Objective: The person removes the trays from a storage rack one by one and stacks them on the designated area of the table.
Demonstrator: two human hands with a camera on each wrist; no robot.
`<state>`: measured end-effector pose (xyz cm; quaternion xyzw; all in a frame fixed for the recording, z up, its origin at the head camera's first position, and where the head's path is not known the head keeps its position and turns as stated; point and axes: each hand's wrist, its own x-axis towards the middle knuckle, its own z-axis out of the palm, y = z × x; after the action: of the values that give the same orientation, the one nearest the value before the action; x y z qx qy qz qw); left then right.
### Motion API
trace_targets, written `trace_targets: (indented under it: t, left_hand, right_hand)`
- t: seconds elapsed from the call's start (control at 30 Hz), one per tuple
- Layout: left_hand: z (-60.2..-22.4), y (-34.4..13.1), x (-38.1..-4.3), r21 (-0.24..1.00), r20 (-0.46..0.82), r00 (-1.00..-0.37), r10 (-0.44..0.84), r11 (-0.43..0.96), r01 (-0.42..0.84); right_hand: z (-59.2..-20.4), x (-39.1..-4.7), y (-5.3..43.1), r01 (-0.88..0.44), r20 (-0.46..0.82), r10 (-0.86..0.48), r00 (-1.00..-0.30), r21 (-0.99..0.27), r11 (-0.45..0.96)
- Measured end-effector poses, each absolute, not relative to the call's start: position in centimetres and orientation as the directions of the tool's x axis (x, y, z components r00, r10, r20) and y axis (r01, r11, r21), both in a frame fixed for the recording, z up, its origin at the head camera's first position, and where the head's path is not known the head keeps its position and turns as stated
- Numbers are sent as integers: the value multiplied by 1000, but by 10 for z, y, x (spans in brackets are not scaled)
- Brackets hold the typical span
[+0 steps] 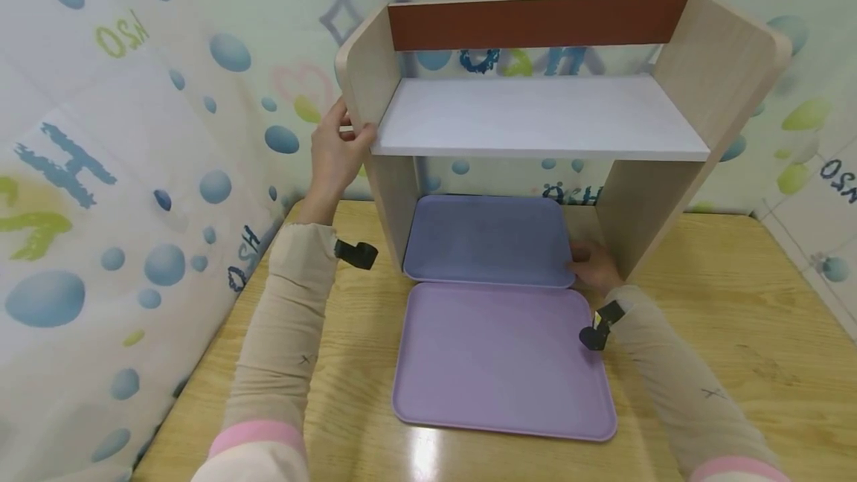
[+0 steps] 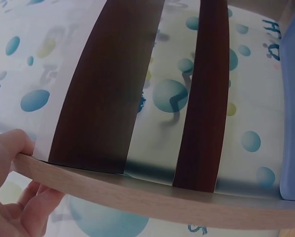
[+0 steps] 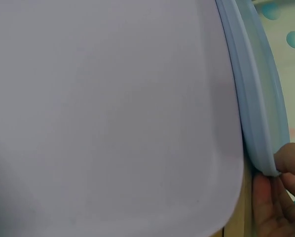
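Note:
A small wooden shelf unit [image 1: 542,114] with a white middle board stands on the table. My left hand [image 1: 338,147] grips the front edge of its left side panel [image 2: 137,197], thumb on the inner side and fingers outside. Inside the lower compartment lies a blue tray [image 1: 492,240]. My right hand [image 1: 594,265] pinches that tray's right rim near the front corner; in the right wrist view the thumb is above and the fingers [image 3: 271,197] are below the rim. Directly in front of it, a purple tray [image 1: 502,363] lies flat on the table.
The wooden table [image 1: 750,303] extends to both sides of the shelf. Patterned sheeting [image 1: 167,169] with blue and green dots covers the walls behind and to the left. A reddish-brown back strip [image 1: 535,21] spans the top of the shelf.

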<state>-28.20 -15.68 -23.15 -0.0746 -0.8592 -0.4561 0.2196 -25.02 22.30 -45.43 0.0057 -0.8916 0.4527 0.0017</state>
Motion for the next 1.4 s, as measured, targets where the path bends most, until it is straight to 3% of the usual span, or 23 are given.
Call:
trace_targets:
  t: [0.3,0.7,1.4]
  left_hand:
    - [-230,-158,-283,754,445,-894,-58,563,339]
    - [-230,-158,-281,754,450,-891,-61,561,342]
    - [-231,-158,-280,744,454,-889,-64,577,338]
  right_hand:
    - [-452,-247,220,-61,68,-10,-998,-811,582]
    - [-447,-241,217,16,-4,22,-1000,-822,570]
    - [-439,-235,213,3,42,78,-996,-865,502]
